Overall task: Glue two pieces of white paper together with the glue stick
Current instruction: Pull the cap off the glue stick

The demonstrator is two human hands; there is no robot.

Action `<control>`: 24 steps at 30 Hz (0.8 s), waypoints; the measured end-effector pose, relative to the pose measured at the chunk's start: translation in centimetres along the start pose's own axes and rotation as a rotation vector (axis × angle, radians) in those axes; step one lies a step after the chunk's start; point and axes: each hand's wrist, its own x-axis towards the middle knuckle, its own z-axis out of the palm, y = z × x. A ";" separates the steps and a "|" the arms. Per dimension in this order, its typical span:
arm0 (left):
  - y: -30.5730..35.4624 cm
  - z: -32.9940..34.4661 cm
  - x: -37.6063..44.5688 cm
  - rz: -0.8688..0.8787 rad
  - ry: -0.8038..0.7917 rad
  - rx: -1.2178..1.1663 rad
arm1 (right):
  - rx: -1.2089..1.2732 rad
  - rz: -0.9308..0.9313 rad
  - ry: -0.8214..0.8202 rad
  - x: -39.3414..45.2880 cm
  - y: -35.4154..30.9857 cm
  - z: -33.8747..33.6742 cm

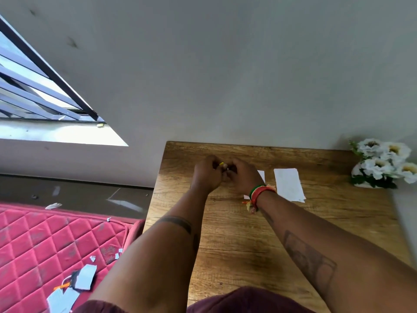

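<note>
Both hands meet over the far middle of the wooden table [237,240]. My left hand [207,175] curls round a small glue stick [221,164], of which only a yellow bit shows between the fingers. My right hand [242,176] curls against the same spot, fingertips at the stick's end; what it holds is hidden. One white paper piece [288,184] lies flat to the right of the hands. A second white paper piece [261,176] lies mostly hidden under my right wrist, which wears a red and green band.
White artificial flowers [383,162] stand at the table's far right corner by the wall. A red quilted mattress [45,245] with scattered paper scraps [84,276] lies on the floor to the left. A barred window [38,93] is at upper left.
</note>
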 end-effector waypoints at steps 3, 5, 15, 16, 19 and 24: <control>0.9 0.7 -0.8 -0.006 0.025 -0.019 | -0.024 0.001 0.059 -0.8 0.1 -0.4; 1.1 1.1 -1.4 -0.016 0.030 -0.034 | -0.066 -0.019 0.086 -1.6 0.1 -0.6; 2.2 1.2 -3.9 -0.091 -0.022 -0.211 | -0.204 -0.139 0.115 -4.1 0.3 -1.5; 2.4 1.1 -4.0 -0.096 -0.023 -0.240 | -0.187 -0.146 0.123 -4.2 0.3 -1.6; 3.5 0.6 -4.3 -0.095 -0.047 -0.304 | -0.104 -0.146 0.177 -4.5 0.3 -2.0; 4.0 0.3 -4.3 -0.158 -0.025 -0.471 | 0.039 -0.102 0.260 -4.9 0.4 -2.3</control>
